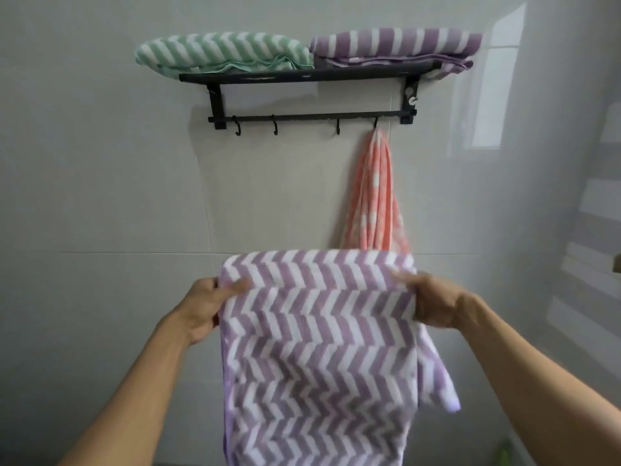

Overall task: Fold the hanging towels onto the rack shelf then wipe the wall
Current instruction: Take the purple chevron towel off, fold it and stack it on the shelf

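A bright patch of light (pixel 500 79) lies high on the right, tall and slanted along its upper edge, with a paler strip running down its left side. Lower and further right, pale bands of light (pixel 584 213) are stacked one above another like stripes, soft-edged and blurred. At the right edge of the view a small tan thing (pixel 617 264) juts in; too little shows to tell what it is. Near the bottom right corner sits a blurred green thing (pixel 504 449), also unclear. Two small white round fittings (pixel 410 96) sit on the right bracket of the rack (pixel 302 75), one just above the other.
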### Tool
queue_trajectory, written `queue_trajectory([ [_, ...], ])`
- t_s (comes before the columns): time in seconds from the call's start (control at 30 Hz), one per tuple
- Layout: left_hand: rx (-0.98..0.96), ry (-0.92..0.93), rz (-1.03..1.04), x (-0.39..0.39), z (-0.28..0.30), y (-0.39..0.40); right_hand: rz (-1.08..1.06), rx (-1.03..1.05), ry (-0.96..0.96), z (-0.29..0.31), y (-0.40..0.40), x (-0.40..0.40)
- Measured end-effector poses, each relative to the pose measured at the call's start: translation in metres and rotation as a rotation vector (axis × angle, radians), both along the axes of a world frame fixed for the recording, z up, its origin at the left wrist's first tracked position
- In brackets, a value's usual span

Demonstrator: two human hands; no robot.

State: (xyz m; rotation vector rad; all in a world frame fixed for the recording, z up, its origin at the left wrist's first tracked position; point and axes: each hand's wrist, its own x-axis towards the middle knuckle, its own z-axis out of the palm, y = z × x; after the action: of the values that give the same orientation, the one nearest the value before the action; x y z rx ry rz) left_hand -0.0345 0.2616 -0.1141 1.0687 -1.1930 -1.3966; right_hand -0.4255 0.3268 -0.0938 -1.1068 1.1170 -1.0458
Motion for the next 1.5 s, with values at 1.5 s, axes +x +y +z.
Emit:
queue_trajectory([
  [1.5, -0.014, -0.105, 0.093, 0.018, -0.001, 0.006, -0.040, -0.026, 0.013, -0.006, 0.006, 0.010],
])
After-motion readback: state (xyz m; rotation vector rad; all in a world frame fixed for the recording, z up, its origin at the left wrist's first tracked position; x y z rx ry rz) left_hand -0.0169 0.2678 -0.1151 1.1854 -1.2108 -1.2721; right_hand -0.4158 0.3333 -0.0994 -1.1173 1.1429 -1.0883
